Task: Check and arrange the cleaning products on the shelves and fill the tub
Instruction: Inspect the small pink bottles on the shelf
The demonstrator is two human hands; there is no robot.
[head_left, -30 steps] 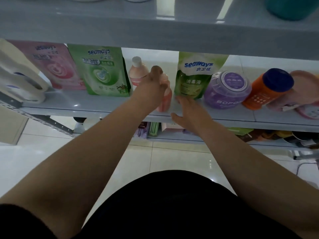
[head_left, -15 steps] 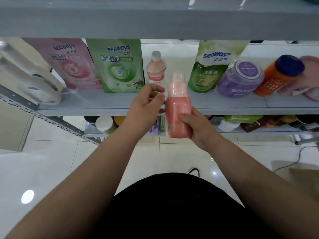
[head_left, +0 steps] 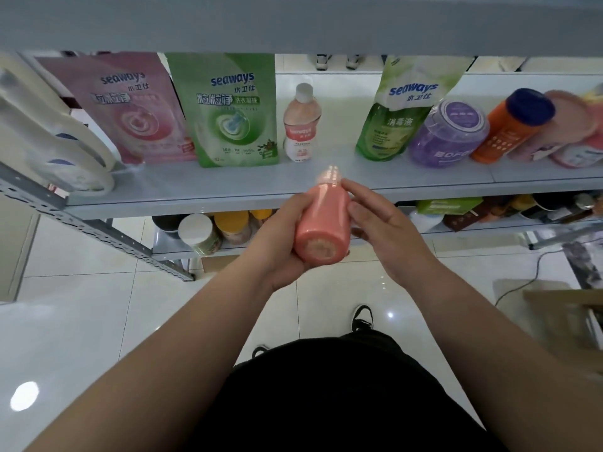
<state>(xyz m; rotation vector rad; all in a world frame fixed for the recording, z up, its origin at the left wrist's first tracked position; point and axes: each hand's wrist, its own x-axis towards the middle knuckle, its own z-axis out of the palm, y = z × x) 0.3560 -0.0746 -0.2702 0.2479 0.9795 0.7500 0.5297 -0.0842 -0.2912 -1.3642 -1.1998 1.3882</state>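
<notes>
A pink bottle (head_left: pixel 324 220) is tipped with its base toward me, in front of the grey shelf (head_left: pixel 293 187). My left hand (head_left: pixel 277 246) grips its lower body from the left. My right hand (head_left: pixel 375 223) holds its right side, fingers reaching up to the neck. On the shelf stand a pink pouch (head_left: pixel 130 109), a green pouch (head_left: pixel 231 109), a small pink bottle with a white cap (head_left: pixel 301 125), a light-green pouch (head_left: pixel 401 109), a purple jar (head_left: pixel 450 135) and an orange bottle with a blue cap (head_left: pixel 512 125).
White jugs (head_left: pixel 49 141) lie at the shelf's left end; pink packs (head_left: pixel 574 135) sit at the right end. A lower shelf holds jars (head_left: pixel 199 233) and boxes. The upper shelf edge (head_left: pixel 293 24) hangs overhead. White tiled floor, a cable and a cardboard box (head_left: pixel 567 318) lie to the right.
The pink bottle came off the shelf, went upright in my right hand, and is now tilted base-first toward me with both hands around it.
</notes>
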